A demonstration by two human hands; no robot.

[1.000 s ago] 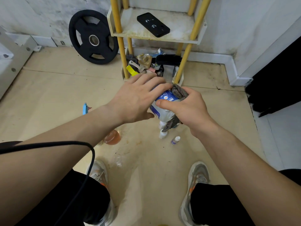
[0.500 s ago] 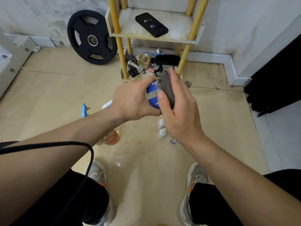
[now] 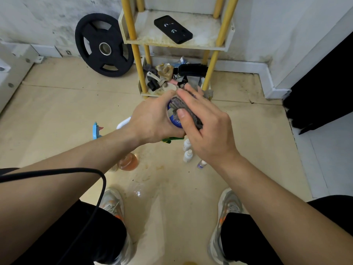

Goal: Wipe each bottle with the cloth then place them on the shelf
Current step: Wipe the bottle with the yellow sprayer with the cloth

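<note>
As the left hand (image 3: 152,119) grips it, the bottle (image 3: 174,122) points toward the camera.

Blue bottle (image 3: 172,119) mostly hidden: only sliver of body shows between left hand (image 3: 152,121) and gray cloth (image 3: 184,109); cap out of sight. Cloth largely covered by right hand (image 3: 207,129). Orange bottle (image 3: 128,162) and white bottle (image 3: 123,122) partly behind left forearm. Green object (image 3: 172,139) under hands, unidentifiable. Small white bottles (image 3: 188,155) — labels too small to read. Shelf (image 3: 145,31) posts cut off by top edge.
</note>
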